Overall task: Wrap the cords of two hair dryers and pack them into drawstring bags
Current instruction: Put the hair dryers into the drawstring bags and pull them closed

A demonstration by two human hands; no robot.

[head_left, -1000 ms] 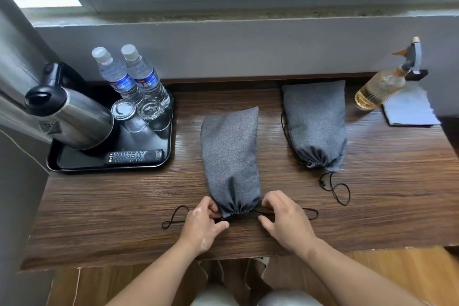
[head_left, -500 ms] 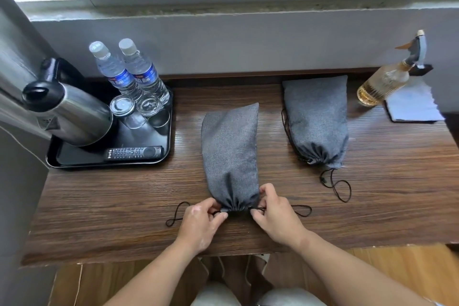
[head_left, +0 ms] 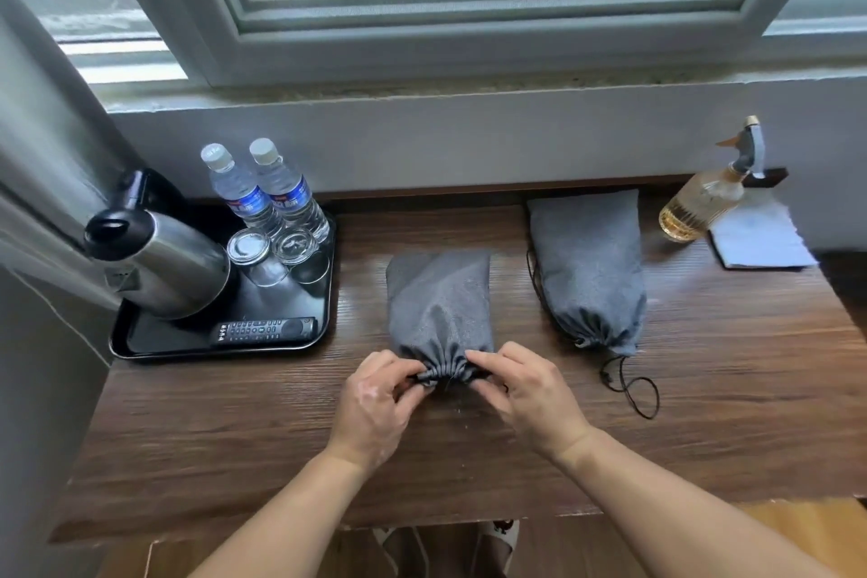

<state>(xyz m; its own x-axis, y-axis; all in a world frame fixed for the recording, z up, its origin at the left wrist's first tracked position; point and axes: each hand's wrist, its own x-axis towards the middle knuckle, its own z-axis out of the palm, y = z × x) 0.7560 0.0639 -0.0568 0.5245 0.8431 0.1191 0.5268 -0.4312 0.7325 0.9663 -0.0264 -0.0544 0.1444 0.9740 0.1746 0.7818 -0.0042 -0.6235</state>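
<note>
Lying right of the black tray (head_left: pixel 332 291) were two grey drawstring bags (head_left: pixel 589 268); left hand (head_left: pixel 375 408) and right hand (head_left: pixel 530 399) pinched the gathered mouth of the nearer bag (head_left: pixel 438 300) from either side.

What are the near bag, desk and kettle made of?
Near bag: grey woven cloth, matte; heathered weave, gathers at the mouth. Desk: dark wood grain, satin; solid or laminate, cannot tell. Kettle: brushed steel body, soft reflections; lid black, probably plastic.
</note>
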